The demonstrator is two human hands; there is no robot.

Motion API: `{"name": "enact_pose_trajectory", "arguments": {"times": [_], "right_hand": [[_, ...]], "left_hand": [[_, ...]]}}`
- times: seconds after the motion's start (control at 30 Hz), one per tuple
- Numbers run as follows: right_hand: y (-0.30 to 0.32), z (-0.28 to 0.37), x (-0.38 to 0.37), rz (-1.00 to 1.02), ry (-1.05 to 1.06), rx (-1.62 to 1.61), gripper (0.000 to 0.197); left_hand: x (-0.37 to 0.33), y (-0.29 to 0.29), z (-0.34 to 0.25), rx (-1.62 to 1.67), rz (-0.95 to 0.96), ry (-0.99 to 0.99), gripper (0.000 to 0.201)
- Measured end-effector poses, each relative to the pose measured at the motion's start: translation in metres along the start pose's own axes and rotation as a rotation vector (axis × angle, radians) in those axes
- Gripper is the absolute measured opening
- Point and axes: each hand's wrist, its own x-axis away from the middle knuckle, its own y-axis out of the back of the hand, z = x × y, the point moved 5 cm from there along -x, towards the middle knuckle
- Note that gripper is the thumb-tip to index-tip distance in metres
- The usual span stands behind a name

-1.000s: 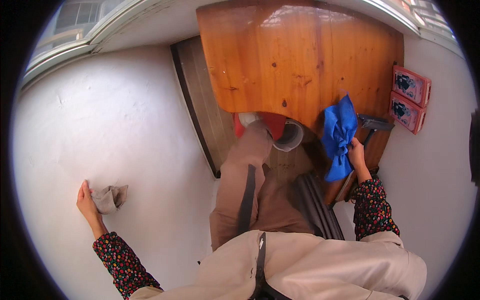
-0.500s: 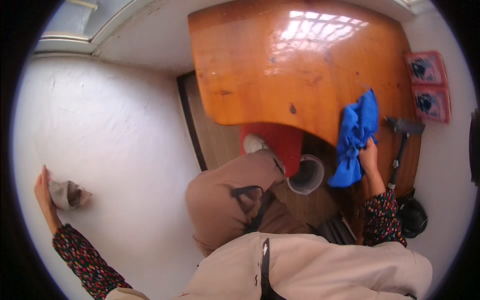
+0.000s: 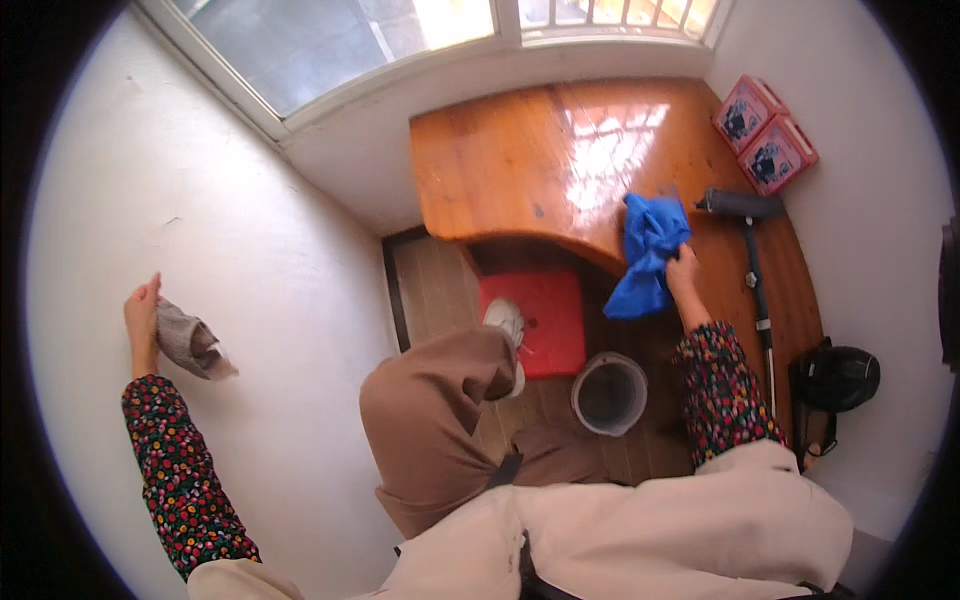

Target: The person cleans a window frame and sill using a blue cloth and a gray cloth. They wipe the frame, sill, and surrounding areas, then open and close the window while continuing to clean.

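Note:
At the far left, my left hand [image 3: 142, 318] is closed on a greyish-brown cloth [image 3: 187, 342], which droops beside the white wall [image 3: 290, 400]. Whether the cloth touches the wall I cannot tell. My right hand [image 3: 684, 277] grips a crumpled blue cloth [image 3: 650, 245] at the curved near edge of a glossy wooden desk [image 3: 500, 165]. One end of the blue cloth hangs below that edge. My leg is bent, and its white shoe [image 3: 503, 322] rests on a red stool [image 3: 558, 325].
A pale bucket [image 3: 641, 385] stands on the floor right of the stool. A dark cleaning head [image 3: 742, 204] on a long pole [image 3: 761, 300] lies along the desk's right side. Near it are a black bag [image 3: 842, 378] and pink-red boxes [image 3: 775, 157]. Windows [image 3: 340, 50] line the back.
The view has tilted upward, showing more of the windows. My left hand with the grey cloth appears higher and further right; my right hand with the blue cloth appears further left.

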Motion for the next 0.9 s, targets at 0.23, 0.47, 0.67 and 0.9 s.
{"name": "enact_pose_trajectory", "arguments": {"times": [0.23, 0.47, 0.67, 0.9], "right_hand": [[0.136, -0.033, 0.069, -0.085, 0.050, -0.318, 0.026], [0.148, -0.058, 0.166, -0.094, -0.181, -0.217, 0.028], [0.138, -0.024, 0.148, -0.096, -0.201, -0.157, 0.027], [0.146, 0.037, 0.097, -0.303, -0.113, -0.269, 0.025]], "left_hand": [[0.012, 0.003, -0.009, 0.200, -0.147, 0.032, 0.044], [0.011, -0.026, -0.012, 0.510, -0.105, 0.078, 0.041], [0.018, -0.122, -0.042, 0.703, 0.073, 0.167, 0.038], [0.053, -0.166, -0.102, 1.063, 0.285, 0.209, 0.038]]}}
